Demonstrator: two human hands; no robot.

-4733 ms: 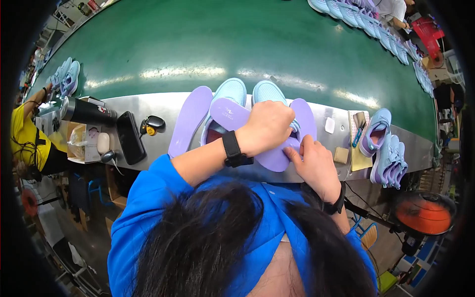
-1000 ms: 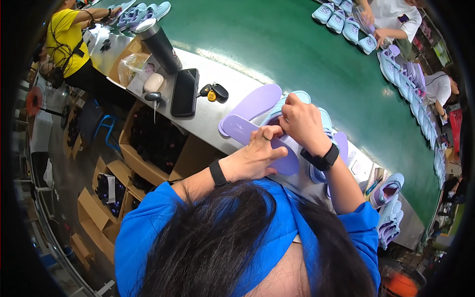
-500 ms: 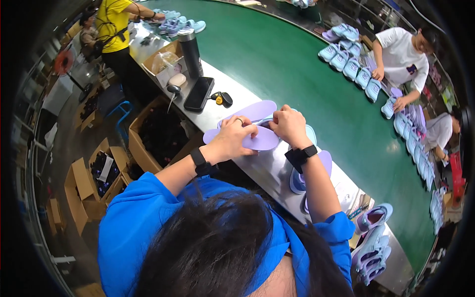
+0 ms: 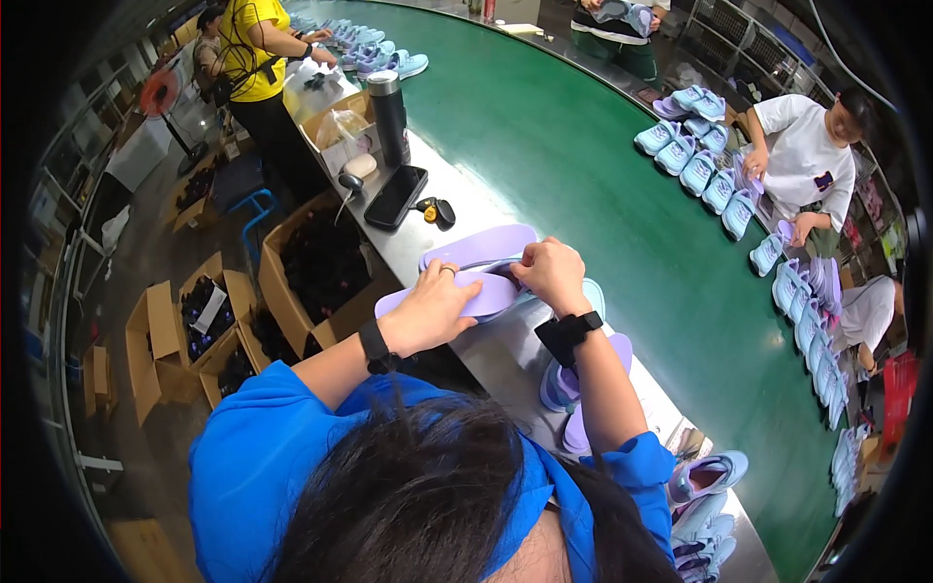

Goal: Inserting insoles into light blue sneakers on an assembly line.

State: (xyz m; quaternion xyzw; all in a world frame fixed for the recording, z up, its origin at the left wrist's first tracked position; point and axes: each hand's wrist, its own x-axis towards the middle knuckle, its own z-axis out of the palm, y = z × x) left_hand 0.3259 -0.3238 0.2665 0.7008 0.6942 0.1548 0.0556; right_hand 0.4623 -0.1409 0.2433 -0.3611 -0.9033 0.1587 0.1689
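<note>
My left hand [image 4: 434, 311] lies flat on a lilac insole [image 4: 491, 294], pressing it down on the metal bench edge [image 4: 428, 243]. My right hand [image 4: 550, 273] pinches the far end of that insole, where it meets a light blue shoe [image 4: 590, 291]. A second lilac insole [image 4: 478, 247] lies just beyond my hands. Another blue shoe [image 4: 559, 384] and one more lilac insole [image 4: 593, 413] sit under my right forearm. Both wrists wear black bands.
A green conveyor belt [image 4: 573, 165] carries rows of blue shoes [image 4: 695, 160]. A black phone [image 4: 394, 196], a dark flask [image 4: 389, 102] and a small black object [image 4: 434, 209] stand left on the bench. Cardboard boxes [image 4: 209, 321] are below. A person in yellow [image 4: 255, 49] and people in white [image 4: 807, 155] work nearby.
My view has swung left and up along the bench. My hands have stayed on the lilac insole, left hand now flat on it, right hand pinching its end at the shoe.
</note>
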